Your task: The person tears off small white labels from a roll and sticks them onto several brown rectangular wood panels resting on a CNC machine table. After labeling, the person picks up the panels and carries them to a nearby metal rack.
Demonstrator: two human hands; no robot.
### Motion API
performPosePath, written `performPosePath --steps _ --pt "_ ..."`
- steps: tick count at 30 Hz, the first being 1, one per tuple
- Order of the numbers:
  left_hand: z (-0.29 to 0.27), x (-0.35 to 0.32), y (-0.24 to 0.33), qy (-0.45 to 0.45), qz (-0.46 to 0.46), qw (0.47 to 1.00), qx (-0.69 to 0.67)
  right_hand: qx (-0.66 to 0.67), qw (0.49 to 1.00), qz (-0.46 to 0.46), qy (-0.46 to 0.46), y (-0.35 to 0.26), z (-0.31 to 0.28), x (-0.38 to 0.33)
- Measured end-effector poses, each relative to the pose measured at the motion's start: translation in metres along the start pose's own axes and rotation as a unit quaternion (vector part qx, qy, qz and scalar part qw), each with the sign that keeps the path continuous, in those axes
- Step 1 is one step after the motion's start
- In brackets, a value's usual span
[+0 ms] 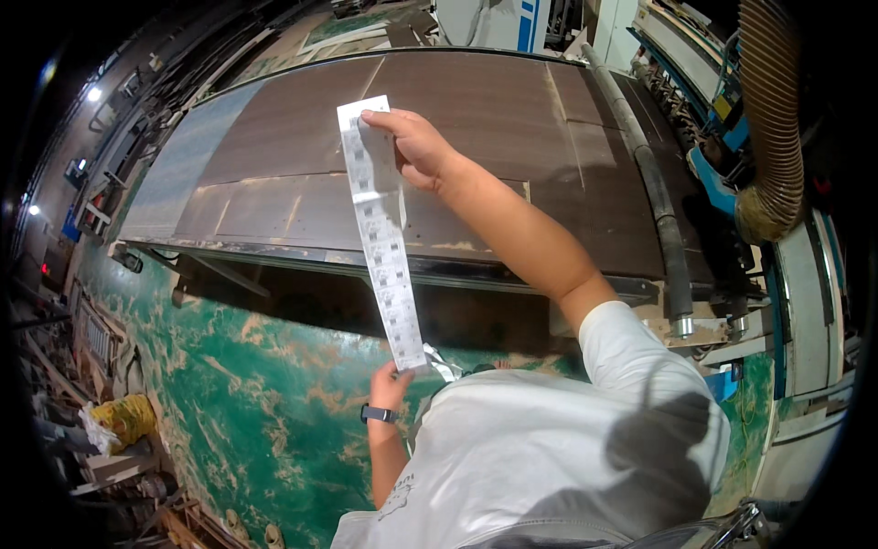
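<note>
One long white strip spans from our right fingers, pinching its far end over the brown surface, to our left fingers, gripping its near part, so we should tension it evenly to avoid tearing.

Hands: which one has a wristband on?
The left hand, pinching the lower end of the white label strip: a dark wristband circles its wrist. The right hand, at the upper end, has a bare wrist.
</note>
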State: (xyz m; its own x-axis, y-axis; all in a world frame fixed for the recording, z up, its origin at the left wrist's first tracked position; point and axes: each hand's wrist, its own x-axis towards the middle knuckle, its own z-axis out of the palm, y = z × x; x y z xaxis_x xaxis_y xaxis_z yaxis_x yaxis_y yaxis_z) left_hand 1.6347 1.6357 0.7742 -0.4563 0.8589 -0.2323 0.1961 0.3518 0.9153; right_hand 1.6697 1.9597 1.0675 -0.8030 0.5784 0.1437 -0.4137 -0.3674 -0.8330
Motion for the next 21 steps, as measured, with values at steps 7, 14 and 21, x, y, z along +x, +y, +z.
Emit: performPosePath --steps 7,14,21 --pt "0.005 -0.024 0.025 -0.108 0.070 0.955 -0.266 0.019 0.998 0.052 -0.038 -0.009 0.035 -0.052" --pt "-0.016 -0.017 0.211 0.118 0.278 0.915 -0.268 -0.044 0.985 0.088 -0.139 0.022 0.075 -0.132" --pt "-0.012 -0.051 0.206 0.069 0.223 0.932 -0.277 -0.038 0.994 0.061 -0.078 0.012 0.078 -0.162"
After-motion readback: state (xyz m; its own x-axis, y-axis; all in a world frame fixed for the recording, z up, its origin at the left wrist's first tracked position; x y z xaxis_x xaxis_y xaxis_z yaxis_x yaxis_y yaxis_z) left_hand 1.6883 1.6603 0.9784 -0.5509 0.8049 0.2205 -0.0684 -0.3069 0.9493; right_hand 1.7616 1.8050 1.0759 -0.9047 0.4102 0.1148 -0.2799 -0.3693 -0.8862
